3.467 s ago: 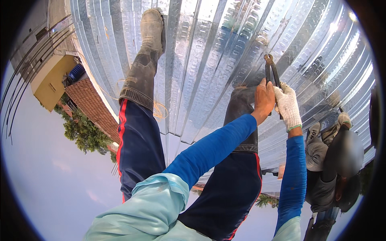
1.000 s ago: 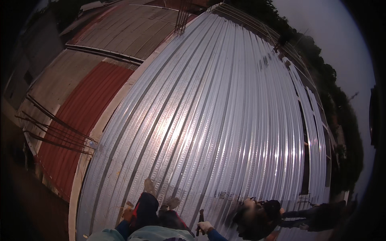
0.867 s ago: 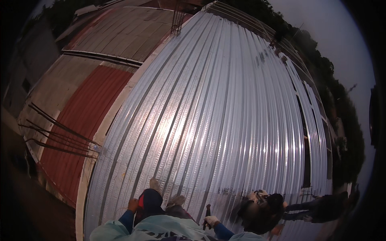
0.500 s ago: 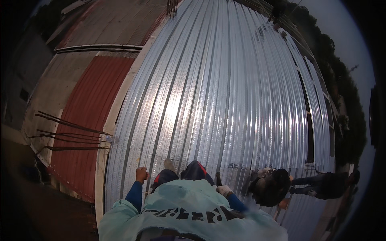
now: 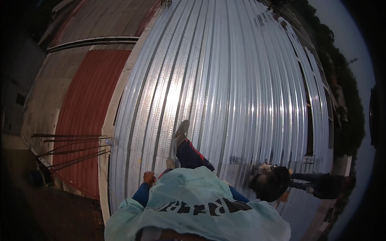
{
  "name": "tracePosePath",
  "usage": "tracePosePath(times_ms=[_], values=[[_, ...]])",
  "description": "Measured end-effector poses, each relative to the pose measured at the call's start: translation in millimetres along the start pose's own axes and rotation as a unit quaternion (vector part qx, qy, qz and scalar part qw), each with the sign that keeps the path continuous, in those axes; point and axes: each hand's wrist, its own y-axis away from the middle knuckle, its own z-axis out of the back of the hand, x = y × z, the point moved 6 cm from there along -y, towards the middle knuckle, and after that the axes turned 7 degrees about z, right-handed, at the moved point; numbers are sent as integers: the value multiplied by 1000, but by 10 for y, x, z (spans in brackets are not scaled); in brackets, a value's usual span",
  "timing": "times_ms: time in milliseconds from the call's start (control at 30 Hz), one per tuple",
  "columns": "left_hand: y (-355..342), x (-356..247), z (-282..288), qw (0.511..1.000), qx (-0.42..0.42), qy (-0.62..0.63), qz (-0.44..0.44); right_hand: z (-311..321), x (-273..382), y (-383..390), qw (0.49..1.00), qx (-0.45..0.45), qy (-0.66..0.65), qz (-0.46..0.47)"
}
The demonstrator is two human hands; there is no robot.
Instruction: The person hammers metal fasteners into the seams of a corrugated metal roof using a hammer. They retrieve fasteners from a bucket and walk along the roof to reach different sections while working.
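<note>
Sheeting (image 5: 209,80) looks mostly laid — a dark gap (image 5: 309,124) by its right edge seems left to close. Left hand (image 5: 149,178) is over its left side, grip unclear; right hand, behind the shirt (image 5: 185,182) — cannot tell.

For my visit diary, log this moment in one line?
Left hand: over ribbed metal decking; Right hand: hidden; Leading boot: extended ahead; Nearer co-worker: at right
</note>
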Motion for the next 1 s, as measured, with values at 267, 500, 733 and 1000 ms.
tracePosePath(times_ms=[267,500,733,1000], values=[[-1073,-238,993,920,-21,317,231,1437,581,-1207,967,56,184,165],[-2036,-1553,2876,832,-113,479,256,3966,2040,-1496,953,-53,-282,-97],[-3053,-2025,3528,865,-153,433,200,5905,2593,-2344,943,-174,-273,-73],[-3775,-1116,3733,968,-8,156,198,6343,2994,-3066,922,-136,-317,-177]])
